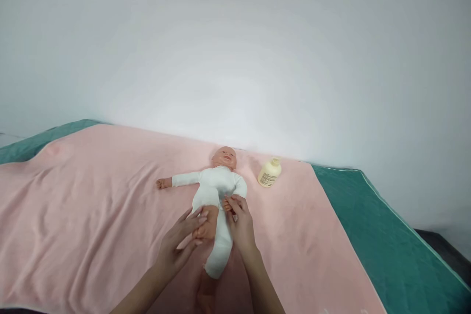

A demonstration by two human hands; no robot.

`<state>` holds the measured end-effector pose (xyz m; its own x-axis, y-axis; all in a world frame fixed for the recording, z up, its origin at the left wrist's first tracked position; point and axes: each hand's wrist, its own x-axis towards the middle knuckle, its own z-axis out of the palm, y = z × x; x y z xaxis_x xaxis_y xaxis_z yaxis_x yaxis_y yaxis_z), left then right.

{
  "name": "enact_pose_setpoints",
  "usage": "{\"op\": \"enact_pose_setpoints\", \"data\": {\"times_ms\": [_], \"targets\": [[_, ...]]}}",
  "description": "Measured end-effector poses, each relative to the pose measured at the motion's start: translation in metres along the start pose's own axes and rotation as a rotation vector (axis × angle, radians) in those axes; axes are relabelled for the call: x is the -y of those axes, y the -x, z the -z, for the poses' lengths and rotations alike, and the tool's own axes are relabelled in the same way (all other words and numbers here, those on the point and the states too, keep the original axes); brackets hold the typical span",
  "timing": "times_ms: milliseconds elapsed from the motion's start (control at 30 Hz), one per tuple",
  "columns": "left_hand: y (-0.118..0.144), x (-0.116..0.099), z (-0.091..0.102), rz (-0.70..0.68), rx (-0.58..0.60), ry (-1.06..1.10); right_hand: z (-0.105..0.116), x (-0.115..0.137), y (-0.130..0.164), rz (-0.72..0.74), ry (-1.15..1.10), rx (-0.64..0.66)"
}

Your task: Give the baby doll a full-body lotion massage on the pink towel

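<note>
You are looking at baby doll wearing plain white one-piece suit, its head, hands and feet showing peachy pink. Plain pale pink towel is lying under doll, no pattern. Teal green cover is showing beneath towel, thin white line running along its edge. Pump bottle is showing creamy pale yellow. Wall is looking plain white.

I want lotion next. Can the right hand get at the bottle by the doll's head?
Probably yes: the right hand rests at the doll, and only bare pink towel lies between it and the bottle.
</note>
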<state>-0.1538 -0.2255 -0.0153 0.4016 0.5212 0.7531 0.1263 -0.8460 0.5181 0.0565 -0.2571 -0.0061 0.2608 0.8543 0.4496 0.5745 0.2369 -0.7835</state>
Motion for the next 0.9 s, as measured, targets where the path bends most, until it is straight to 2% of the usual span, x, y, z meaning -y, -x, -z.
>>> {"op": "enact_pose_setpoints", "data": {"times_ms": [67,133,267,400,500,600,767,900], "targets": [[0.008,-0.005,0.004,-0.117,0.040,0.001,0.007,-0.002,-0.002,-0.049,-0.028,-0.029],[0.021,-0.010,0.010,-0.175,0.088,-0.022,0.017,-0.005,-0.004,-0.108,-0.042,-0.087],[0.053,-0.013,0.023,-0.207,0.248,-0.171,0.041,-0.016,-0.007,-0.242,-0.034,-0.243],[0.083,-0.007,0.031,-0.245,0.388,-0.296,0.066,-0.028,-0.005,-0.447,0.002,-0.376],[0.100,-0.001,0.031,-0.267,0.407,-0.330,0.080,-0.039,0.000,-0.611,-0.016,-0.438],[0.112,0.004,0.029,-0.300,0.400,-0.333,0.086,-0.054,0.008,-0.712,-0.095,-0.479],[0.123,0.009,0.023,-0.327,0.406,-0.333,0.086,-0.082,0.022,-0.739,-0.125,-0.491],[0.125,0.011,0.022,-0.340,0.393,-0.354,0.085,-0.089,0.024,-0.725,-0.160,-0.487]]}}
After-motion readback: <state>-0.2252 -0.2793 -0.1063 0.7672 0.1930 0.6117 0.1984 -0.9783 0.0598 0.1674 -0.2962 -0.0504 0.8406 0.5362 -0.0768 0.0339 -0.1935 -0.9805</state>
